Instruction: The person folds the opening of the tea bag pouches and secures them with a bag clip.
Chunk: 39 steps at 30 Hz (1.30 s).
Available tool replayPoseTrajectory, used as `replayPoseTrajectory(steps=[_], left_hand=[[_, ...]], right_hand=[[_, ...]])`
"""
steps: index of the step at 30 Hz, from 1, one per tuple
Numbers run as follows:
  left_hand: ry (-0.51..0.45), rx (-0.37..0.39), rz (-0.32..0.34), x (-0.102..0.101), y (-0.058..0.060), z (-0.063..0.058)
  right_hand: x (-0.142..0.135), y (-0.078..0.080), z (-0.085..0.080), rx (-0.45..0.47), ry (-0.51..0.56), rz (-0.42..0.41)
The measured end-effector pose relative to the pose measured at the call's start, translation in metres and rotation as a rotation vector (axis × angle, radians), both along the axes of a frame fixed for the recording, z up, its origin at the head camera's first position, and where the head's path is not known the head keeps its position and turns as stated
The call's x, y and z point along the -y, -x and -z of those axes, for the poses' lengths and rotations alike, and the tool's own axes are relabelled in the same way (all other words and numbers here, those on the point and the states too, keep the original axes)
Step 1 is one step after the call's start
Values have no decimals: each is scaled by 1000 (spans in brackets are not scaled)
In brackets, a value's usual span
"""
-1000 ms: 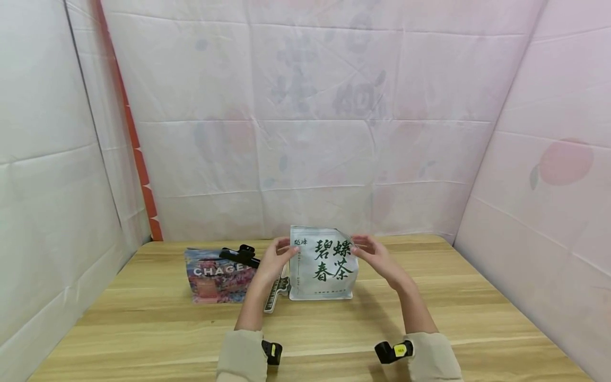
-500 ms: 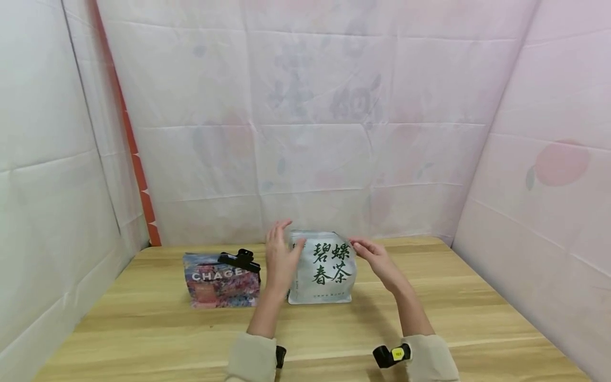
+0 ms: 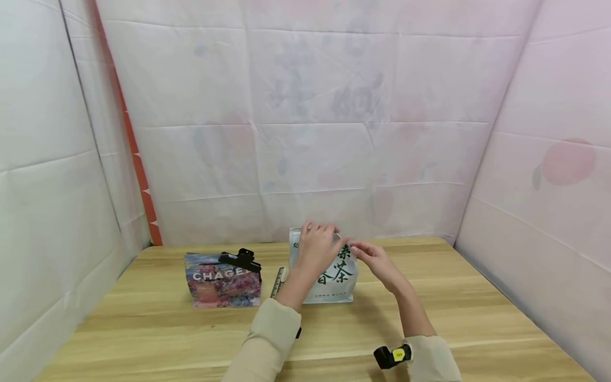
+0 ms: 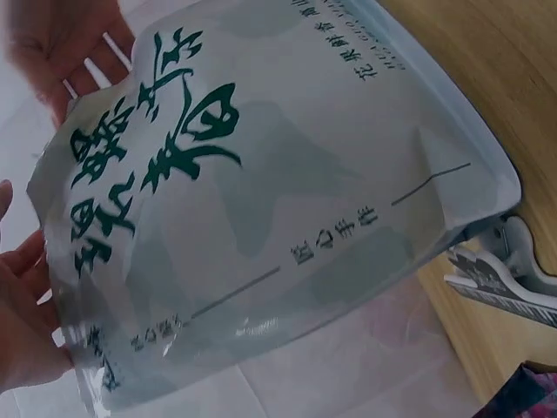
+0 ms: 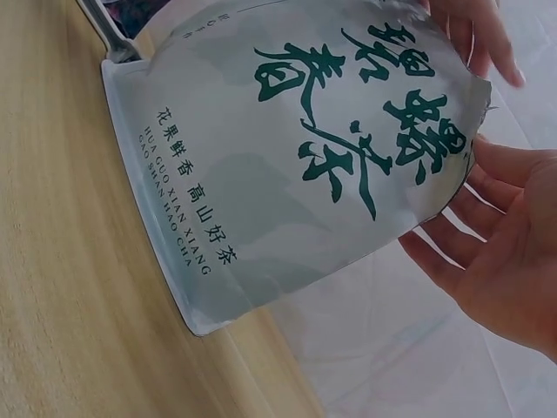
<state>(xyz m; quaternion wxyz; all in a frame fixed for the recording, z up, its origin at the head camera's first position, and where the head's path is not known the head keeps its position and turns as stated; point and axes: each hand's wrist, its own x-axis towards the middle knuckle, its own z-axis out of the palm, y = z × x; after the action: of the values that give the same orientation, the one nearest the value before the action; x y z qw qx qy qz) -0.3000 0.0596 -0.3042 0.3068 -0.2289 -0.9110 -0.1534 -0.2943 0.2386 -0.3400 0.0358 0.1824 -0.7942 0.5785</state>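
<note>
A pale green foil tea bag (image 3: 329,294) with green brush lettering stands upright on the table, its top right corner uneven. My left hand (image 3: 317,246) is over its upper front in the head view; in the left wrist view the fingers (image 4: 30,261) lie along the top edge, thumb apart. At the upper right edge, my right hand (image 3: 382,268) pinches the bag; the right wrist view has its fingers (image 5: 461,226) behind the edge and the thumb near the corner. A flat clip (image 3: 278,282) with a piano-key pattern lies left of the bag, partly hidden by my left arm.
A colourful bag (image 3: 224,286) lettered CHAGE stands to the left, with a black clip (image 3: 241,259) on its top right corner. The wooden table (image 3: 157,339) ends at white fabric walls (image 3: 305,159) at the back and sides.
My left hand has left the bag's left edge, lifted, and moved right across its upper front. The right hand has stayed at the upper right edge. The bag keeps its place.
</note>
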Motion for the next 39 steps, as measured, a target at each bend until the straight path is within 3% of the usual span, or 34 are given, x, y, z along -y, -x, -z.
replayPoseTrajectory(steps=[5, 13, 18, 22, 26, 31, 35, 39], left_hand=[[57, 7, -58, -5, 3, 4], [31, 50, -13, -3, 6, 3], [5, 81, -7, -2, 7, 4], [-6, 91, -8, -2, 7, 5], [-13, 71, -13, -2, 8, 6], [-49, -25, -3, -3, 8, 8], [-66, -65, 5, -4, 7, 10], [-67, -48, 12, -5, 6, 9]], right_hand=[[6, 2, 2, -27, -17, 26], [10, 4, 3, -45, -21, 74], [6, 3, 5, -41, -61, 62], [6, 3, 7, -45, -79, 102], [11, 7, 10, -80, -67, 208], [19, 13, 14, -141, -25, 327], [22, 13, 16, -159, -15, 358], [18, 11, 17, -124, -4, 319]])
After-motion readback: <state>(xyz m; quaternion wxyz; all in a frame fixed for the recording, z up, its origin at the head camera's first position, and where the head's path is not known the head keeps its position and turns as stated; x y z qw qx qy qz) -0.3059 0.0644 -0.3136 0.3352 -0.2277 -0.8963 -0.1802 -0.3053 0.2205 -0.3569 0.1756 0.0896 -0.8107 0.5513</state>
